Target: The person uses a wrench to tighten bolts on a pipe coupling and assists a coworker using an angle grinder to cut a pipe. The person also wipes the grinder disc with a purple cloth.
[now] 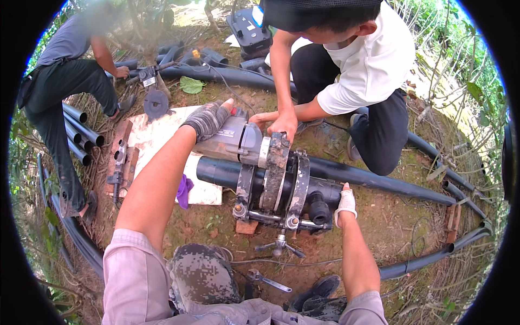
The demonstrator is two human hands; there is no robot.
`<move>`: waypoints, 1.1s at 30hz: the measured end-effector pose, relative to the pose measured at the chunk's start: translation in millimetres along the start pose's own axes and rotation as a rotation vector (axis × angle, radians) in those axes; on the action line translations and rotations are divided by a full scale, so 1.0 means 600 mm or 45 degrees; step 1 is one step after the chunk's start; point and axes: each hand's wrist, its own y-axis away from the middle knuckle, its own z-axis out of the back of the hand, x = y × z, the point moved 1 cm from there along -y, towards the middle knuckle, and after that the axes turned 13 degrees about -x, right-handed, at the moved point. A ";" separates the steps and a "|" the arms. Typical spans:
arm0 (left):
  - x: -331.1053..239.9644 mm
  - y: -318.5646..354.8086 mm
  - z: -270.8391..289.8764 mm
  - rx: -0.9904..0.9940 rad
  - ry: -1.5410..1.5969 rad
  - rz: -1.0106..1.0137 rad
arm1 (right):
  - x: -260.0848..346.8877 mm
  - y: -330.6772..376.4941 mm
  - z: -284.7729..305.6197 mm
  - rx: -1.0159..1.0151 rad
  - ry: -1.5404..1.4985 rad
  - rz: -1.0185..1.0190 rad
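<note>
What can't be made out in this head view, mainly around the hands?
All head view:
Left hand: lower grip, hidden by itself and the gray motor housing.
Right hand: most fingers, hidden by the black pipe fitting.
Black pipe: inner end, hidden by clamp ring and round plate.
Dark shape, right edge: kind unclear, cut off by rim.

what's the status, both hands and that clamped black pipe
Left hand on grey power tool, right hand at black fitting. Black pipe and fitting in clamps, disc between. Co-worker's hand at disc's top.
</note>
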 end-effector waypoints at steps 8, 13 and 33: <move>-0.012 -0.013 -0.001 0.111 -0.046 0.070 | 0.011 0.021 -0.011 -0.201 -0.056 -0.142; 0.011 -0.018 -0.022 -0.071 -0.040 -0.011 | 0.021 0.039 -0.008 -0.066 -0.122 -0.210; 0.058 -0.042 -0.037 -0.094 0.054 -0.089 | 0.062 0.119 -0.034 -0.254 -0.490 -0.120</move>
